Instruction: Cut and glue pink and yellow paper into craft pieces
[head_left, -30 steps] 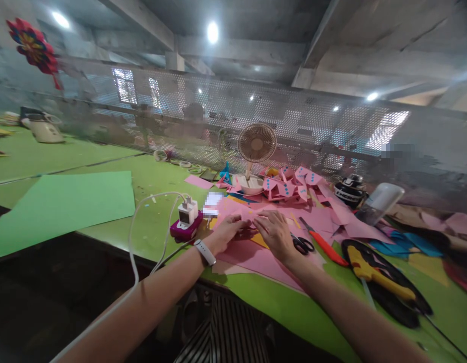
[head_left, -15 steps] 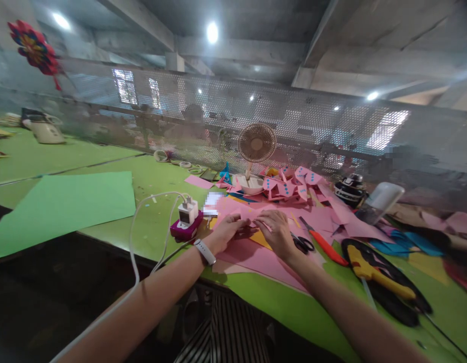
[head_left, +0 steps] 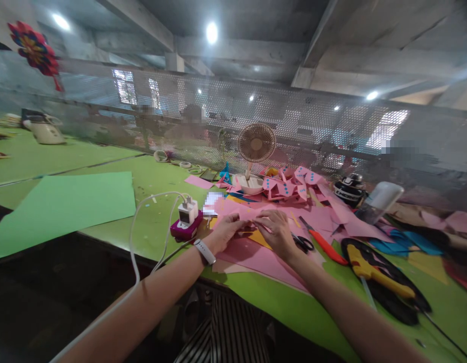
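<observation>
My left hand (head_left: 229,232), a pale watch band on its wrist, is closed with fingertips and thumb pinched together. Opposite it, my right hand (head_left: 275,231) is bent inward, its fingertips nearly meeting the left ones. Between them is a small pink paper piece (head_left: 249,222), mostly hidden by the fingers. Under both hands lie pink paper sheets (head_left: 256,254) and a strip of yellow paper (head_left: 260,239). Dark-handled scissors (head_left: 305,244) rest just right of my right hand, beside an orange-red knife (head_left: 328,248).
A purple power block (head_left: 185,230) with white chargers and a looping cable stands left. Folded pink paper shapes (head_left: 286,186) sit before a small fan (head_left: 256,143). At right are a yellow glue gun (head_left: 382,275) and a black container (head_left: 349,190). A green sheet (head_left: 67,212) overhangs the table edge.
My fingertips have shifted slightly, and less of the pink piece between them shows. Both forearms and the things on the table have stayed in place.
</observation>
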The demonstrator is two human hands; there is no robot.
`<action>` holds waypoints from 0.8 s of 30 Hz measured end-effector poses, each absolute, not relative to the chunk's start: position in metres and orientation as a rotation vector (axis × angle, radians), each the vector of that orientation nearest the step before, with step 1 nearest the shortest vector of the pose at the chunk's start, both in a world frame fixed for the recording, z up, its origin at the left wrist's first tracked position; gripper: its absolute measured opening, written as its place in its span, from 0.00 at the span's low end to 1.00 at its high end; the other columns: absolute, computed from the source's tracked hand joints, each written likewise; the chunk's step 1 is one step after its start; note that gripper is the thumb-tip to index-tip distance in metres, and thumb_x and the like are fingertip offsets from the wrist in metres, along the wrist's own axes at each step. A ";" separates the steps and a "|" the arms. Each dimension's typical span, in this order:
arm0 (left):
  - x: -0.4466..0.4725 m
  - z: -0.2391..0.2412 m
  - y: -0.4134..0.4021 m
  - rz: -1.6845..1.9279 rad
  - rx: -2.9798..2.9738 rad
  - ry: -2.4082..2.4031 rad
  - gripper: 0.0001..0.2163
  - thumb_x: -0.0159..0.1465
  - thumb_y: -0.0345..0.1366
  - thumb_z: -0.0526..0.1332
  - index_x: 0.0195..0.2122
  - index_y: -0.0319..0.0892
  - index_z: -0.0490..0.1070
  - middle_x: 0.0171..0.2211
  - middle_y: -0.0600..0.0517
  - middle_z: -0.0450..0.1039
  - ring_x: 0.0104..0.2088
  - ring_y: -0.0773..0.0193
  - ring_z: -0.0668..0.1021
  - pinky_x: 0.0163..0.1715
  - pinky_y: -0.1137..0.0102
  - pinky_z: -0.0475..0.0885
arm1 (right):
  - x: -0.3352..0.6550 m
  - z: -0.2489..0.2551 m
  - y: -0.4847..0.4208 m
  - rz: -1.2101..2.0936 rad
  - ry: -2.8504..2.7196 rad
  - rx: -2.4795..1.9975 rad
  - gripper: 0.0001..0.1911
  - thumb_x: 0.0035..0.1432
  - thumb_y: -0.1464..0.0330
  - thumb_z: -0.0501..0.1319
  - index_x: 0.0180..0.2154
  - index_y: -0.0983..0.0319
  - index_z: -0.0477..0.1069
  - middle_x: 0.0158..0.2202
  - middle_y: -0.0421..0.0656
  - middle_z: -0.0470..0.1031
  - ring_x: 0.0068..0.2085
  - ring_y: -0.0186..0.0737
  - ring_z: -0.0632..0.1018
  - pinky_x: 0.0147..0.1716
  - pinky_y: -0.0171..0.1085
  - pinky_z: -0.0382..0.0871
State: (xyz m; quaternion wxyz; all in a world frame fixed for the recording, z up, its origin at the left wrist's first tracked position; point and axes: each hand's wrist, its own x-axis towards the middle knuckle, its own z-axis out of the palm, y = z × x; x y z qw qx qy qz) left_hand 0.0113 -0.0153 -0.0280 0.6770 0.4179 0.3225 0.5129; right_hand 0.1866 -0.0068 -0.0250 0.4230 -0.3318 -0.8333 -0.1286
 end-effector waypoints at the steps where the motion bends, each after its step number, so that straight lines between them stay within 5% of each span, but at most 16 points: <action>1: 0.012 -0.028 -0.015 1.154 0.937 0.728 0.11 0.50 0.32 0.69 0.27 0.36 0.67 0.30 0.44 0.77 0.31 0.60 0.80 0.35 0.67 0.75 | 0.187 -0.025 -0.007 -0.332 -2.091 -0.827 0.07 0.58 0.67 0.58 0.37 0.57 0.74 0.37 0.43 0.75 0.42 0.41 0.72 0.43 0.42 0.61; 14: 0.011 -0.026 -0.017 1.207 0.873 0.695 0.16 0.50 0.28 0.69 0.23 0.40 0.58 0.25 0.50 0.74 0.29 0.63 0.79 0.34 0.69 0.74 | 0.185 -0.020 -0.019 -0.401 -2.128 -0.825 0.13 0.58 0.65 0.57 0.46 0.59 0.70 0.45 0.46 0.73 0.48 0.44 0.69 0.48 0.45 0.59; 24: 0.009 -0.028 -0.013 1.203 0.818 0.702 0.07 0.53 0.27 0.64 0.26 0.38 0.64 0.27 0.48 0.75 0.29 0.61 0.79 0.29 0.70 0.74 | 0.182 -0.023 -0.023 -0.623 -2.294 -0.847 0.17 0.60 0.61 0.54 0.48 0.60 0.69 0.51 0.50 0.69 0.55 0.47 0.64 0.55 0.51 0.52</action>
